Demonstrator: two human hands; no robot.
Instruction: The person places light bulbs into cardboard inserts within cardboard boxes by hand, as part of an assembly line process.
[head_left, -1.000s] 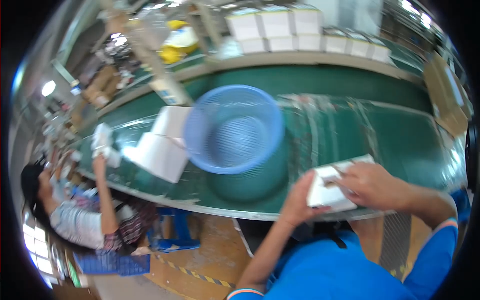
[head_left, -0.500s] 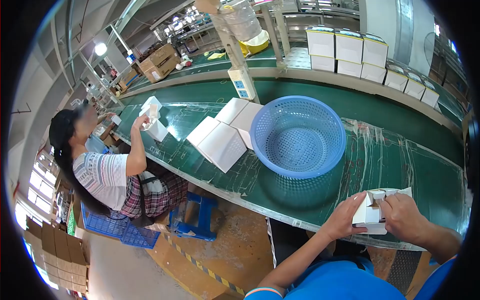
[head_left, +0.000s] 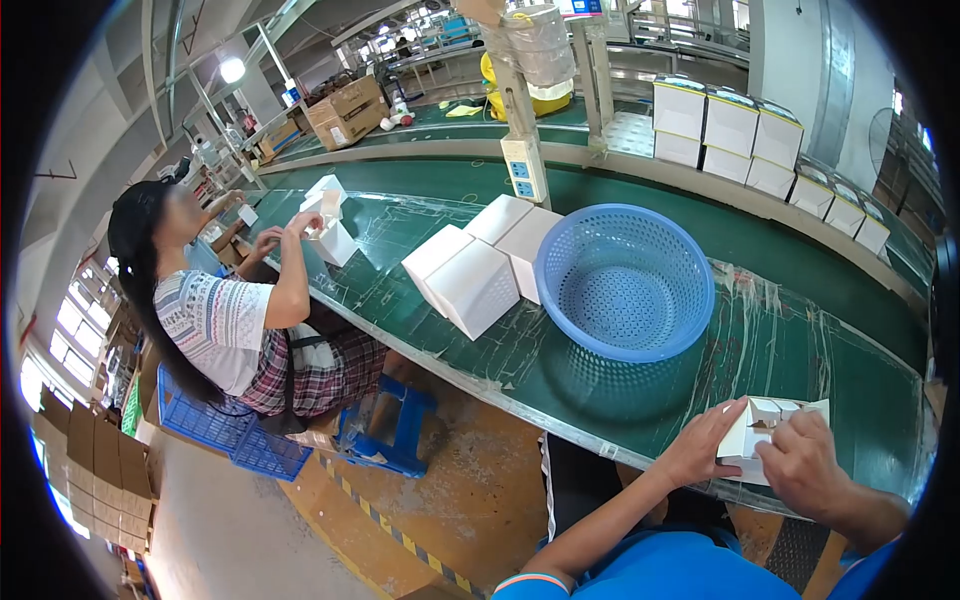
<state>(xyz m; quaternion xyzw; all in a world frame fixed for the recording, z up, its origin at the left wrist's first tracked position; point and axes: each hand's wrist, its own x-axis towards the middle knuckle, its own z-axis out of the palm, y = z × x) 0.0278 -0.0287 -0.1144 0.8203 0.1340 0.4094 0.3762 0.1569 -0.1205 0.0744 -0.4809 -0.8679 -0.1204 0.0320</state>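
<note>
A small white cardboard box (head_left: 739, 448) with raised flaps stands at the near edge of the bench, tilted a little in the view. My left hand (head_left: 703, 446) grips it from the left, thumb low and fingers along the side. Over the open top is my right hand (head_left: 803, 466), its fingers curled into a pinch; whatever they hold, if anything, is hidden. Inside the box, pale cardboard folds and a small brownish patch show, too small to name. To the left, a blue perforated plastic basket (head_left: 628, 285) rests on the bench beside several closed white boxes (head_left: 478, 290).
The green bench (head_left: 385, 290) runs far left, where a seated co-worker (head_left: 215, 310) handles another white box (head_left: 333, 243). Behind stand a post with a socket panel (head_left: 523, 170) and several white boxes (head_left: 680, 105). A blue stool (head_left: 395, 430) is on the floor.
My right hand has lifted slightly out of the box opening, its fist now higher over it. The co-worker's second hand has come up to their box. The whole view has shifted a little.
</note>
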